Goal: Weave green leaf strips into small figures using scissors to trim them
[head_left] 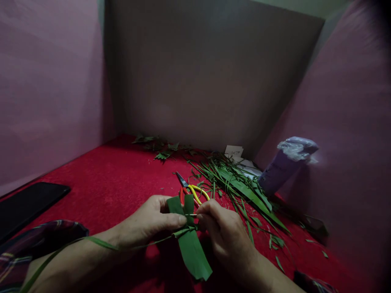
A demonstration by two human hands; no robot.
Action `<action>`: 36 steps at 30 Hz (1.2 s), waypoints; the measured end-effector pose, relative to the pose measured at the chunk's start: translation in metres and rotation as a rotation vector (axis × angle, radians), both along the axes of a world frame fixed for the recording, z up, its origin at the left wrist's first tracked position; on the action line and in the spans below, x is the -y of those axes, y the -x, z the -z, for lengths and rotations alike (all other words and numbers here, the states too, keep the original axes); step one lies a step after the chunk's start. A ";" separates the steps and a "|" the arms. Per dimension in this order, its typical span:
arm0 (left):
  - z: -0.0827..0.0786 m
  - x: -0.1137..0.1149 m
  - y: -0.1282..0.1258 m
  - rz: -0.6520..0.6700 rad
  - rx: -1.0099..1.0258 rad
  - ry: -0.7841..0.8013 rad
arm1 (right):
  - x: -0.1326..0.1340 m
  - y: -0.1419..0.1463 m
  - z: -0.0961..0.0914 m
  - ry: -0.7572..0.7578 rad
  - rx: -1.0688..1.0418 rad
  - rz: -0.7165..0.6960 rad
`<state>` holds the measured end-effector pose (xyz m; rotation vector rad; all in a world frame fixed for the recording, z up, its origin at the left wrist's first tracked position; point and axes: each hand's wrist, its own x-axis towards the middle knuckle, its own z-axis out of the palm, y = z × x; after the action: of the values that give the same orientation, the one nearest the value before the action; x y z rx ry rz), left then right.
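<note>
Red felt surface (116, 179) under both hands: left hand (149, 224) and right hand (222, 232) pinch the folded leaf strip (191, 244) between fingertips; scissors (191, 189) lie just beyond the fingers. Best kept taut, folds pressed flat.

Smooth, faintly glossy leaf strip (192, 248), matt, felt-like red cloth (116, 179), scissors (191, 189) with metal blades, perhaps plastic handles.

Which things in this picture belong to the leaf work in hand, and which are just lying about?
In use:
left hand
right hand
folded green leaf
thin stick

Lying about:
scissors
pile of leaf strips
black phone
purple wrapped cone
paper slips
</note>
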<state>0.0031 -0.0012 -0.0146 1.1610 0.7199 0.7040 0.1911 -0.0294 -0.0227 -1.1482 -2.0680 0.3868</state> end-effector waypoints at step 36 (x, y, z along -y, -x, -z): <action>0.001 -0.001 -0.002 -0.072 -0.031 0.003 | -0.003 -0.006 0.000 0.011 0.073 -0.002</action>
<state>0.0050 -0.0001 -0.0154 1.1504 0.7917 0.7462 0.1966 -0.0267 -0.0225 -1.1829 -2.1319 0.3620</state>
